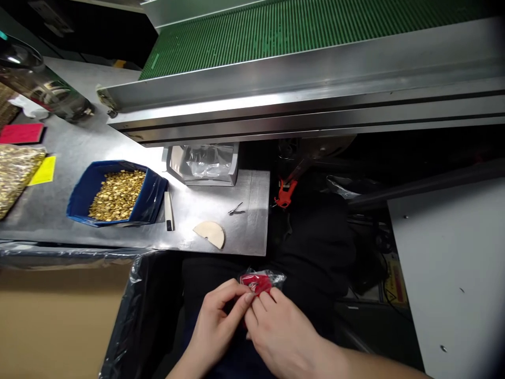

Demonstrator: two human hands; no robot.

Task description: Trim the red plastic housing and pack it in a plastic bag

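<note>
Over my lap, a small clear plastic bag with something red inside (pixel 258 282) sits between my two hands. My left hand (pixel 221 313) pinches its near edge with thumb and index finger. Curled over the near right part of the bag is my right hand (pixel 276 326), its fingers closed and touching the left fingertips. The lower part of the bag is hidden under the fingers. On the metal table (pixel 252 231) just beyond lie a pale half-round piece (pixel 212 233) and a small metal tool (pixel 236 209).
A blue bin (pixel 82 197) holds many small gold-coloured pieces; a grey bin (pixel 232 173) holds clear plastic bags. A green ribbed conveyor (pixel 276 37) with a metal side rail crosses the back. A black-lined box (pixel 122 316) stands at left, a bottle (pixel 59 89) behind.
</note>
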